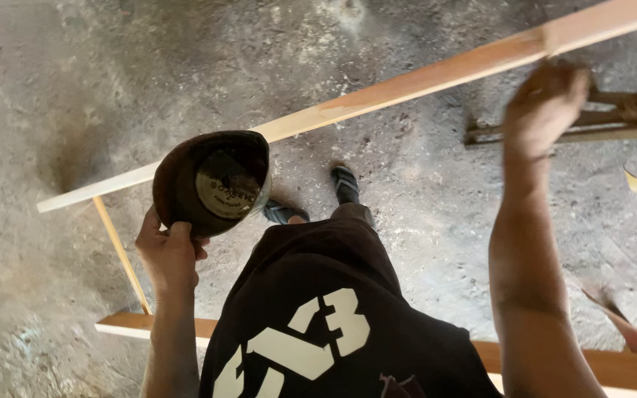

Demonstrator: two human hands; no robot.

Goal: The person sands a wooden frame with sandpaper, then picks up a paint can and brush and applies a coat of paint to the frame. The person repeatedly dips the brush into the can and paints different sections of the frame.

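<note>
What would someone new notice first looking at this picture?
First, the dark round tin with a label on its top, held up by the left hand at centre left. Then the long pale wooden rail running diagonally across the concrete floor, with the blurred right hand raised near its upper right end.

Left hand (167,254) grips a round dark tin (211,183) from below, fingers wrapped on its near side, the tin's grimy lid with a pale label tilted up toward the camera. Right hand (545,103), blurred, is raised against the long pale wooden rail (377,94) that runs diagonally across the view; whether it is closed on anything cannot be told. A thin strip (121,254) joins that rail to a second rail (134,324) near the body, all above a dusty concrete floor (75,74), with dark sandalled feet (344,184) below.
</note>
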